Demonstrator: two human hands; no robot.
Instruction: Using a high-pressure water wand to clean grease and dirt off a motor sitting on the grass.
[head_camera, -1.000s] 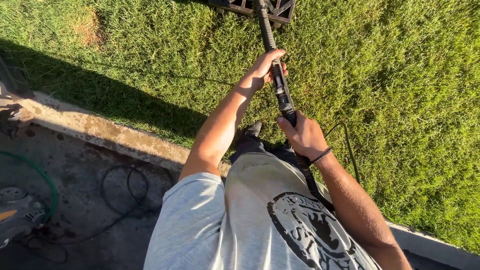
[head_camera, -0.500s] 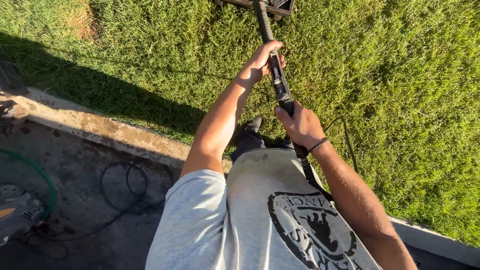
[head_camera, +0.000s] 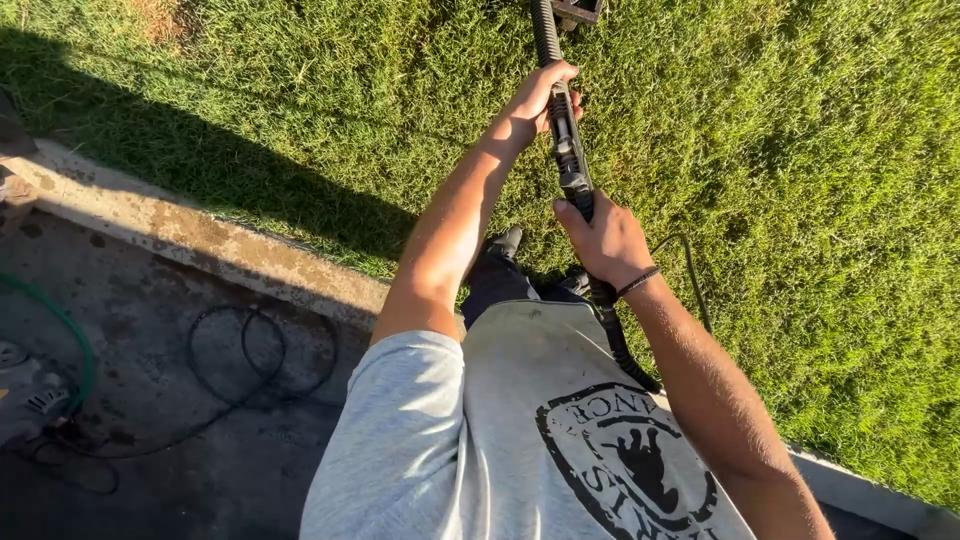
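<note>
Down at the far left, on the shaded concrete slab (head_camera: 150, 330), a green garden hose (head_camera: 72, 335) curves toward a grey machine (head_camera: 25, 400) at the frame edge, and a thin black cable (head_camera: 255, 350) lies looped in loose coils just right of it. Those coils sit near the person's feet; a step back could snag a shoe in them, and the raised concrete curb (head_camera: 190, 235) between slab and lawn (head_camera: 800, 200) is a second thing to trip on, half lost in the long shadow.

Moving right, the left hand (head_camera: 535, 100) is closed around the far part of a black spray wand (head_camera: 570, 160), where a ribbed black sleeve runs on toward a dark metal frame (head_camera: 578, 10) at the top edge. The right hand (head_camera: 605, 245) is clenched on the wand's near end, with a dark band at the wrist. The wand thus hangs over the grass, centre-right, pointing away from the body. If either grip slackened, it could probably kick or swing sideways.

Further right, a black hose (head_camera: 690, 270) arcs through the grass from below the right hand. It could kink, or catch the dark shoe (head_camera: 505, 245) just left of it. Low sun glares off the lawn and may hide such things.
</note>
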